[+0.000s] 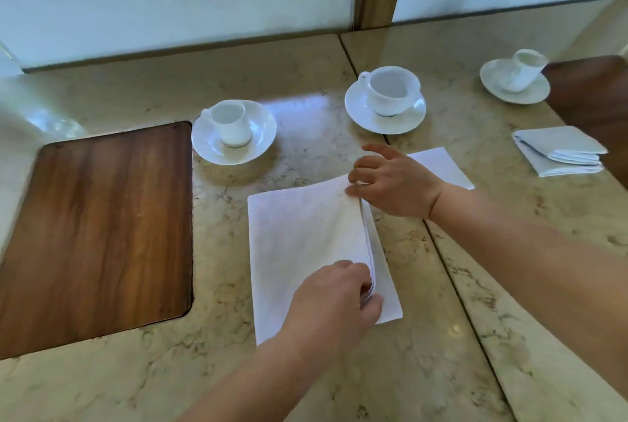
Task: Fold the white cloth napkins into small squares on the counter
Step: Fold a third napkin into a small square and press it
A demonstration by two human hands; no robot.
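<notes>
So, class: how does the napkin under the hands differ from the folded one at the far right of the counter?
The napkin under the hands is spread wide and only partly folded; the far-right napkin is a small layered bundle. Both the left hand and right hand pinch the first napkin's edge, while nothing touches the second. Both are white cloth on the counter.

The desk (136, 384) has a beige marbled stone top with dark seams and a wooden panel (98, 228) inset at the left. Directly on it lie: a white napkin (299, 251) at the centre, partly folded; a second flat napkin (441, 167) just behind it; a stack of folded napkins (560, 150) at the right. Three white saucers (234, 150) (384, 116) (515, 87), each carrying a cup, stand along the back.
</notes>
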